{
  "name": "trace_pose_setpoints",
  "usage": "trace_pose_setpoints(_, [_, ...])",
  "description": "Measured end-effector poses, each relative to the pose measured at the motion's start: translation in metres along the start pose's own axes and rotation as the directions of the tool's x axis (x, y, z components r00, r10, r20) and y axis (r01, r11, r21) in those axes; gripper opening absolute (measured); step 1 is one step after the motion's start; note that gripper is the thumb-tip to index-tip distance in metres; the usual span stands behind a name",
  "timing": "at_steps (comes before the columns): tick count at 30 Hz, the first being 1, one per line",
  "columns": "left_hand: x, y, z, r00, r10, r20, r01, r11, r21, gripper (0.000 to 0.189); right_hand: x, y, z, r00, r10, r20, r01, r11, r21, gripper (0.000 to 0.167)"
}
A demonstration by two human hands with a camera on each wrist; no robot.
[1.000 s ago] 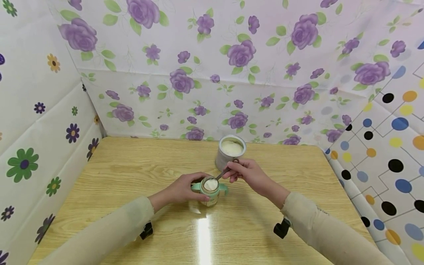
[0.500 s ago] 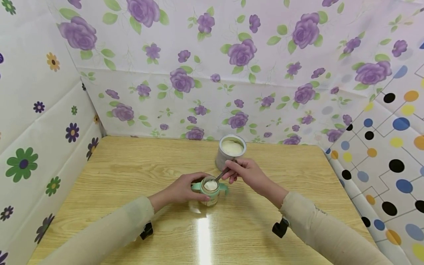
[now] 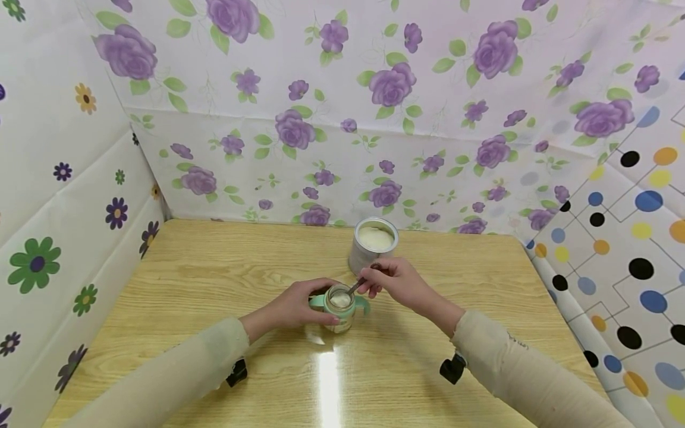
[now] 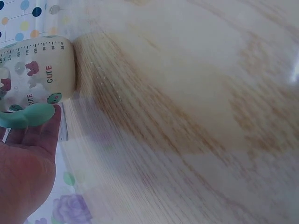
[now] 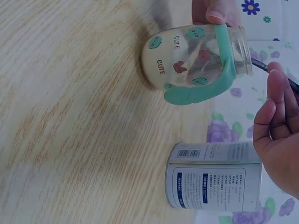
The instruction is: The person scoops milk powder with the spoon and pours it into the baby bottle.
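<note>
A clear baby bottle with mint-green handles and "CUTE" prints stands upright and uncapped on the table, pale powder inside. My left hand grips it from the left, thumb in front and fingers behind; in the left wrist view the fingers pass beneath one green handle. Between thumb and fingers, my right hand pinches a dark spoon. Its lower end dips into the bottle's mouth, so the bowl is hidden. Just behind the right hand stands an open can, filled with pale powder.
The wooden table backs onto a purple-flowered sheet. Patterned sheets close off the left and right sides. A dark camera mount hangs beneath the right wrist, another beneath the left.
The right hand has shifted slightly left, and the spoon's handle end shows more clearly. White powder at the bottle's mouth has sunk lower. Left hand and bottle stay in place.
</note>
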State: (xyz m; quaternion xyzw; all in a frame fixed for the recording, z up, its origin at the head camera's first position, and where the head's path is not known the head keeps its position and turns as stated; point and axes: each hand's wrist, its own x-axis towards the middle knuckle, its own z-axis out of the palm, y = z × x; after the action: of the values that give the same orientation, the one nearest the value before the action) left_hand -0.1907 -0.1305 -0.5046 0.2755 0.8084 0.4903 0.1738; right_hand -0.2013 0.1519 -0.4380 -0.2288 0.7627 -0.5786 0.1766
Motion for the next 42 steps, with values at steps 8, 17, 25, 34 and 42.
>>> trace_pose_setpoints(8, [-0.0002,-0.0002,-0.0002,1.0,0.001,-0.001,-0.001,1.0,0.006,0.063,0.0001,0.0005,0.0,0.998,-0.069,-0.001,0.068,0.992,-0.103,0.023])
trace_pose_setpoints(17, [-0.0002,-0.0003,0.0001,1.0,0.011,-0.007,-0.011,1.0,0.006,0.063,-0.0013,-0.0027,0.0015,0.994,-0.111,0.004,0.11,0.974,-0.2,0.019])
trace_pose_setpoints(25, [-0.0004,0.0009,0.0004,1.0,0.011,-0.007,-0.011,1.0,-0.006,0.063,-0.0025,-0.003,0.0003,0.991,-0.132,0.011,0.13,0.954,-0.271,0.018])
trace_pose_setpoints(34, [0.0003,-0.0006,0.0004,1.0,0.014,-0.014,-0.014,1.0,0.006,0.062,-0.0037,-0.0012,-0.0015,0.984,-0.175,0.035,0.177,0.929,-0.325,0.018])
trace_pose_setpoints(42, [-0.0004,-0.0003,0.0005,1.0,0.01,-0.011,-0.01,1.0,-0.001,0.062,-0.0033,-0.0004,-0.0018,0.983,-0.18,0.043,0.184,0.92,-0.347,0.022])
